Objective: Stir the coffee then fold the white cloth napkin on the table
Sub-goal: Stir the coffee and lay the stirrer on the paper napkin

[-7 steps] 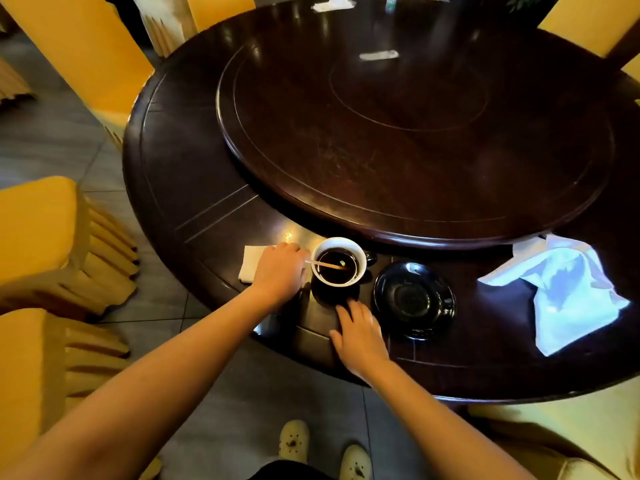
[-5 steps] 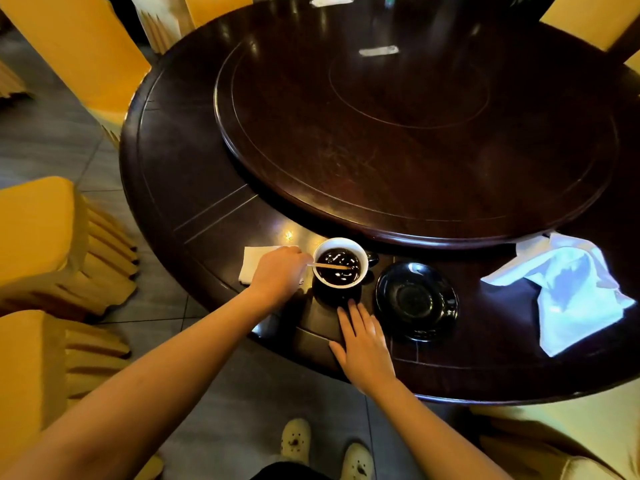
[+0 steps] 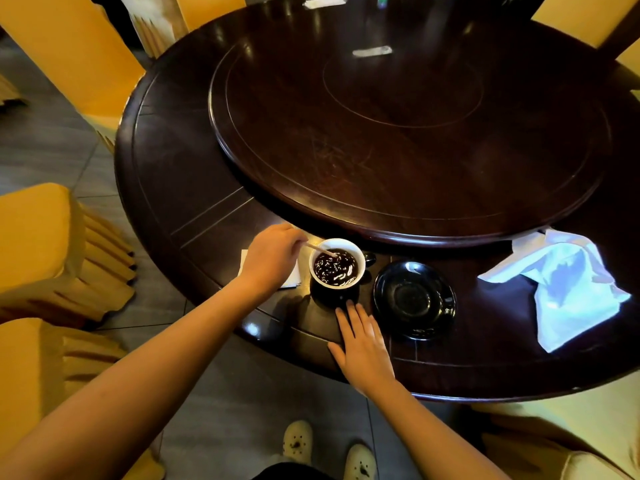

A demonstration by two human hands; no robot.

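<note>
The coffee cup (image 3: 337,263) stood near the desk's (image 3: 194,188) front edge. The left hand (image 3: 272,259) had its grip closed on a thin stick (image 3: 320,250) dipping into the coffee. The right hand (image 3: 362,344) lay flat and open by the cup. The white napkin (image 3: 568,289) lay crumpled far right.

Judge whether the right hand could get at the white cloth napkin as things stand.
Probably yes: the right hand lies flat and empty on the table edge, and the white cloth napkin lies to its right, with only the black saucer near the path.
</note>
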